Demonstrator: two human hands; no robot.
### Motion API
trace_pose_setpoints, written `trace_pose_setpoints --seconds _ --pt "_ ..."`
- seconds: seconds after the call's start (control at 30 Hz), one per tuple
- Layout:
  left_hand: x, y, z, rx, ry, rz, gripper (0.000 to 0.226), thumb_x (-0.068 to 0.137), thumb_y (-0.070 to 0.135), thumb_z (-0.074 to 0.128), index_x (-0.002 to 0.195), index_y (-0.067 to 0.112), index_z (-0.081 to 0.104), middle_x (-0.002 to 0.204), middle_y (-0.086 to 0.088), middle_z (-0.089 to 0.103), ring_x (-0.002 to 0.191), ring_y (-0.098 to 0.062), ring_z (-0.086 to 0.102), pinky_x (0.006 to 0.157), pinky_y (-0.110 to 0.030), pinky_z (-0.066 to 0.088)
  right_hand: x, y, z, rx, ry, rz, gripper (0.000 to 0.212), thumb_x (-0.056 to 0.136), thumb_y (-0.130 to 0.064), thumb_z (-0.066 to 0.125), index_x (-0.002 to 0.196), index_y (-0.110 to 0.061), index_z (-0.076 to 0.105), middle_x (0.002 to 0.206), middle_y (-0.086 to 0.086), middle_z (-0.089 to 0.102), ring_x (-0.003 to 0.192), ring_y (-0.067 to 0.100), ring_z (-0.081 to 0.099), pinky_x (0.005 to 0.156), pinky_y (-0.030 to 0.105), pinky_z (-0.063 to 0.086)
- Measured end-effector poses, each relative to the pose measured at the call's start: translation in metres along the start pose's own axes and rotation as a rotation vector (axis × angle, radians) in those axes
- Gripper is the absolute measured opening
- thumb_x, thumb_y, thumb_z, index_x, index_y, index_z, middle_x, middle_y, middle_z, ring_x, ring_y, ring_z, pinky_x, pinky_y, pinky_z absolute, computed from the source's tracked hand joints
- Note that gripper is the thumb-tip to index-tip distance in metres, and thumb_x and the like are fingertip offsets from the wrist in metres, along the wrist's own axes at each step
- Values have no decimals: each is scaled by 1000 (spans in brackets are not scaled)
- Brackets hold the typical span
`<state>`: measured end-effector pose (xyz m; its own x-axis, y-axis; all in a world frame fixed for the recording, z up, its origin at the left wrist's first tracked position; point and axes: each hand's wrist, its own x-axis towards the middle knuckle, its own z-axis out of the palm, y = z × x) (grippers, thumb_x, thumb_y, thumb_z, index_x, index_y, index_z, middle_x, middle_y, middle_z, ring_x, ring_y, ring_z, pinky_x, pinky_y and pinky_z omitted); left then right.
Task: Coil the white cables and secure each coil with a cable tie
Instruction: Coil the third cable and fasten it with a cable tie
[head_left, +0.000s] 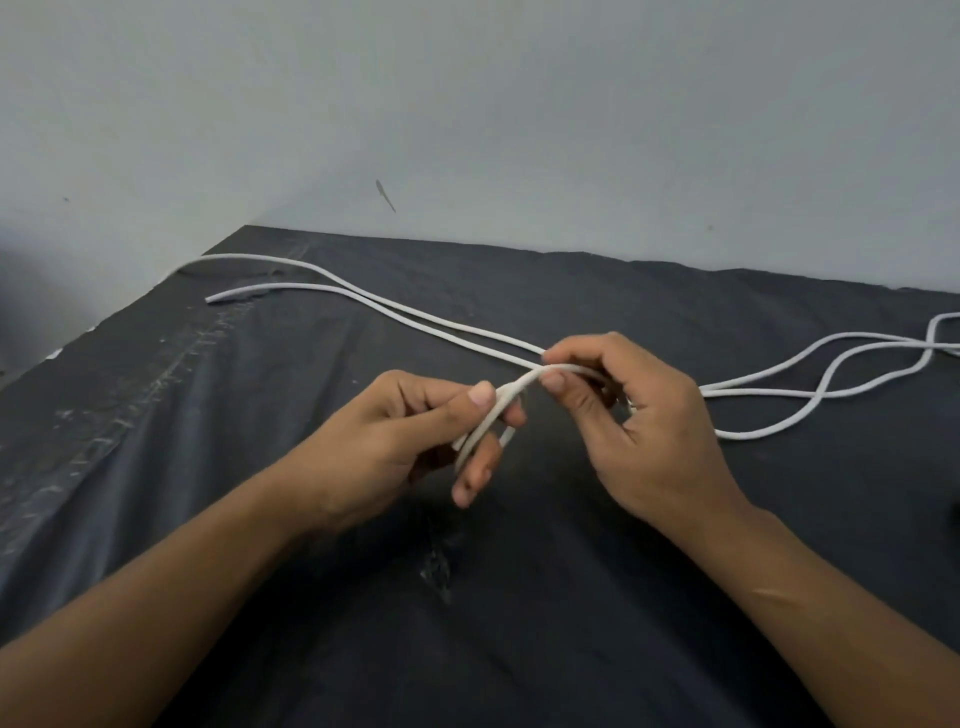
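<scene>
The white cable (513, 389) is held above the middle of the dark sheet (218, 467) that covers the work surface, spanning the gap between both hands.

Left hand (415, 441): fingers curled, thumb pressed against the forefinger, pinching the cable. The cable passes down between the fingers, and a short doubled section shows below the thumb.

Right hand (639, 421): thumb and forefinger pinch the same cable just beside the left hand's grip; the remaining fingers are curled behind.

From the right hand's grip, two strands (415, 312) run side by side across the sheet to the far left, one ending in a free end (212, 299). To the right, loose crossing loops (831, 364) lie flat on the sheet (whether they are one cable or several cannot be told).
</scene>
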<state>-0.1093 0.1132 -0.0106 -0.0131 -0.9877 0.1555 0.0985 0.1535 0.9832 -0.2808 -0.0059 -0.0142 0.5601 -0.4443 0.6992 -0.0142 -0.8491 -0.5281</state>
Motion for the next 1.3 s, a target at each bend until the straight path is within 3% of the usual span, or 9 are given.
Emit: trace_pose_setpoints --seconds 0.3,0.53,0.63,0.7,0.77,0.93,1.07,1.17,1.3 --pt "0 3 -8 -346 -208 -112 23 97 24 53 93 7 68 66 2 66 53 -4 59 62 -20 47 1 19 -8 1 62 204 21 90 -45 61 90 -24 60 84 -9 63 71 6 58 62 13 45" --pt "1 7 -15 -480 -180 -62 22 92 28 60 90 8 71 67 4 68 55 -2 63 63 -19 51 4 53 -29 -81 138 341 13 94 -38 62 91 -25 58 81 -3 65 73 19 59 65 26 46" --pt "2 7 -16 -491 -102 -24 22 87 28 66 89 7 71 66 4 67 55 -3 63 63 -19 53 2 57 -34 -250 100 296 13 94 -38 62 89 -27 57 77 -10 66 70 13 61 75 26 43" --pt "4 7 -17 -565 15 -19 22 83 27 71 86 5 68 64 5 65 53 -3 63 61 -20 54 -2 60 -31 -456 21 254 11 97 -37 59 89 -31 54 74 -14 65 71 11 62 85 28 24" --pt "6 8 -18 -653 145 -29 20 85 27 65 82 8 65 61 7 64 51 -1 64 59 -21 56 -3 61 -24 -621 -55 290 14 98 -41 52 88 -32 52 69 -15 63 71 11 58 79 25 11" --pt "10 11 -23 -743 357 8 20 86 25 56 78 10 66 61 8 68 53 0 66 59 -20 57 -1 60 -20 -717 -90 373 13 101 -31 48 88 -32 46 70 -13 59 72 12 53 89 32 15" --pt "11 7 -27 -642 488 62 24 82 24 60 69 12 76 69 4 73 61 -3 71 64 -21 58 -10 45 -15 -678 -237 177 12 101 -25 44 97 -30 54 86 -8 61 84 19 63 87 33 20" --pt "11 2 -27 -462 507 101 23 83 23 58 80 9 75 77 -2 77 67 -8 74 65 -21 58 -12 26 -5 -609 -370 67 18 99 -29 43 101 -28 60 88 -7 57 86 18 61 87 38 31" --pt "8 -3 -17 117 490 135 22 91 17 57 90 -2 67 82 -9 79 73 -18 76 69 -21 57 -11 2 11 -244 -423 7 20 101 -26 45 102 -21 64 87 -10 50 80 7 50 76 35 41"
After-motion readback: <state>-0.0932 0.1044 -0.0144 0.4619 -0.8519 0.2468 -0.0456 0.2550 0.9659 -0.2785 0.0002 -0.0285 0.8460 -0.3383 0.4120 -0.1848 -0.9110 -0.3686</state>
